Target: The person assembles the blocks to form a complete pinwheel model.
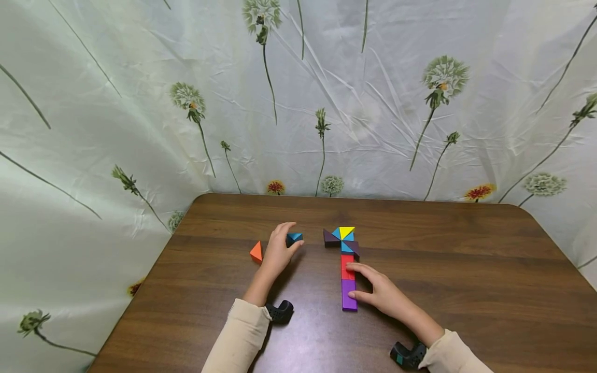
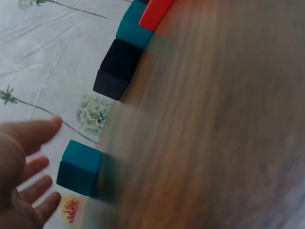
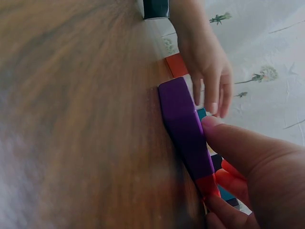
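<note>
My left hand (image 1: pixel 278 251) hovers around a small blue block (image 1: pixel 296 237), thumb and fingers spread. In the left wrist view a gap shows between the fingers and this block (image 2: pixel 78 167). My right hand (image 1: pixel 384 292) touches a line of blocks from the right side. Its thumb rests on the purple block (image 1: pixel 348 303) and its fingertips touch the red block (image 1: pixel 346 261). Beyond the red block, blue triangular blocks, a yellow triangular block (image 1: pixel 347 231) and dark triangular blocks (image 1: pixel 331 240) meet in a pinwheel shape.
An orange triangular block (image 1: pixel 256 252) lies just left of my left hand. All the blocks are on a brown wooden table (image 1: pixel 466 259). Behind its far edge hangs a pale curtain (image 1: pixel 373 103) with a dandelion print. Black devices sit at both wrists.
</note>
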Action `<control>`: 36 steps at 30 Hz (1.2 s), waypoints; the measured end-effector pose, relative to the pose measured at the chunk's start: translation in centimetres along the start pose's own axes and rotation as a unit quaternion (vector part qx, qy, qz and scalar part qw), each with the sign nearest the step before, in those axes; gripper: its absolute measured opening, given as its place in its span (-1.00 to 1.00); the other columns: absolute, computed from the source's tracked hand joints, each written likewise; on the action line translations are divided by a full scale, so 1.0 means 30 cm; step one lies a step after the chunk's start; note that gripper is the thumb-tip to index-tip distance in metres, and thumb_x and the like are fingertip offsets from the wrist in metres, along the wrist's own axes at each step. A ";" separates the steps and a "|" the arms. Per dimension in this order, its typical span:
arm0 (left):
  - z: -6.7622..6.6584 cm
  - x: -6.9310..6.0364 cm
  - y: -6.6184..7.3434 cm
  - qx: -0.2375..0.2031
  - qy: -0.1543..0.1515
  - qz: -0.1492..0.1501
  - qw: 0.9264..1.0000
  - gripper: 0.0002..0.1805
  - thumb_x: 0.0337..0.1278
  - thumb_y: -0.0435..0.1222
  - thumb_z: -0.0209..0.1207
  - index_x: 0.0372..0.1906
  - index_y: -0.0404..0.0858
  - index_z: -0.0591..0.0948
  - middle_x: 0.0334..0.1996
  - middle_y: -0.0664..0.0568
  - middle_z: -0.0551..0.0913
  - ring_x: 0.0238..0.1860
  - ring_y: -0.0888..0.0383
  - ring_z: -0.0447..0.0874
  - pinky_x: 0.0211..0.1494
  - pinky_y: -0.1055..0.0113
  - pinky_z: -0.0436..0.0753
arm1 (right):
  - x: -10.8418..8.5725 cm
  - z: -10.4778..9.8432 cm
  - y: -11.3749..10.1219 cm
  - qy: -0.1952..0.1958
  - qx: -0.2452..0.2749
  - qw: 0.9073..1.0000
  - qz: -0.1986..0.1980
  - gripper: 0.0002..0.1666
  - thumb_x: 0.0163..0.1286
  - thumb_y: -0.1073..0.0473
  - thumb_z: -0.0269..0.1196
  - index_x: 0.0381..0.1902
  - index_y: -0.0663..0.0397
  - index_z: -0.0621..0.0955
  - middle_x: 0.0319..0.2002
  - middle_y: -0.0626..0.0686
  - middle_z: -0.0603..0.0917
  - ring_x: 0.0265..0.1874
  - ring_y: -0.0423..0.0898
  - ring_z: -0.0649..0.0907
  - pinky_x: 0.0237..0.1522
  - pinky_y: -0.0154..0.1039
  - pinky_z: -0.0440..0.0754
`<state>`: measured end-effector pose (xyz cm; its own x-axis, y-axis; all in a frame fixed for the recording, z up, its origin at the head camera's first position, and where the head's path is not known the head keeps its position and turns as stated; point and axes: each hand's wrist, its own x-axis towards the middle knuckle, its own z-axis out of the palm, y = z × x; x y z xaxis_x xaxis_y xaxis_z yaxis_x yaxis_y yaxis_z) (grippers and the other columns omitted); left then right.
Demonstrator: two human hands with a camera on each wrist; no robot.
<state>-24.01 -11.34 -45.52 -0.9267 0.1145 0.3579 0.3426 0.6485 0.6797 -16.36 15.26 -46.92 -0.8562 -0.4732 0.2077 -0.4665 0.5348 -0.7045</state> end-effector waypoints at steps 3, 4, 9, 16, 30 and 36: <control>0.008 -0.004 -0.013 0.004 -0.003 -0.022 1.000 -0.47 -0.06 -0.31 0.30 0.08 -0.37 0.44 0.03 -0.19 0.42 0.07 -0.09 0.36 0.08 0.07 0.40 | -0.001 0.000 0.001 0.001 0.003 1.000 0.000 -0.36 0.09 0.00 0.33 0.13 0.03 0.44 0.13 0.05 0.44 0.15 0.02 0.37 0.13 0.02 0.29; 0.011 -0.004 -0.017 0.004 -0.002 -0.029 1.000 -0.47 -0.06 -0.32 0.30 0.07 -0.38 0.45 0.03 -0.19 0.43 0.06 -0.09 0.37 0.08 0.08 0.40 | -0.002 0.000 0.001 0.001 0.003 1.000 0.000 -0.36 0.09 0.00 0.33 0.13 0.02 0.43 0.13 0.05 0.44 0.15 0.02 0.37 0.13 0.02 0.29; 0.021 -0.008 -0.029 -0.001 0.011 -0.048 0.999 -0.53 -0.06 -0.36 0.29 0.02 -0.39 0.47 -0.03 -0.20 0.44 -0.02 -0.06 0.44 0.04 0.11 0.44 | -0.003 0.001 0.002 -0.002 0.003 1.000 0.003 -0.35 0.09 -0.05 0.31 0.13 0.02 0.43 0.13 0.04 0.44 0.16 0.02 0.37 0.13 0.03 0.29; 0.028 -0.014 -0.045 -0.003 0.029 -0.041 0.999 -0.66 -0.05 -0.41 0.26 -0.10 -0.38 0.53 -0.13 -0.17 0.50 -0.14 -0.04 0.51 -0.07 0.16 0.51 | -0.004 0.001 0.000 -0.004 0.003 1.000 0.005 -0.35 0.10 -0.07 0.30 0.13 0.01 0.43 0.14 0.03 0.43 0.16 0.02 0.36 0.13 0.03 0.29; 0.024 -0.008 0.002 0.001 0.030 -0.004 1.000 -0.71 -0.03 -0.36 0.27 -0.13 -0.32 0.56 -0.21 -0.08 0.52 -0.21 0.04 0.52 -0.15 0.20 0.54 | -0.003 0.002 0.002 -0.004 0.005 1.000 0.006 -0.34 0.10 -0.08 0.30 0.14 0.02 0.43 0.14 0.03 0.43 0.16 0.02 0.36 0.14 0.02 0.28; 0.030 -0.007 0.058 0.000 0.025 0.032 0.999 -0.71 -0.03 -0.36 0.27 -0.14 -0.33 0.56 -0.23 -0.06 0.52 -0.22 0.06 0.54 -0.16 0.27 0.56 | -0.002 -0.001 0.002 -0.006 0.006 1.000 0.006 -0.34 0.11 -0.09 0.29 0.14 0.04 0.43 0.15 0.05 0.42 0.17 0.04 0.35 0.14 0.04 0.28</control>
<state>-23.37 -9.55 -44.98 -0.8937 0.1190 0.4325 0.4018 0.6411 0.6539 -16.35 15.33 -46.94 -0.8586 -0.4752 0.1921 -0.4543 0.5320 -0.7146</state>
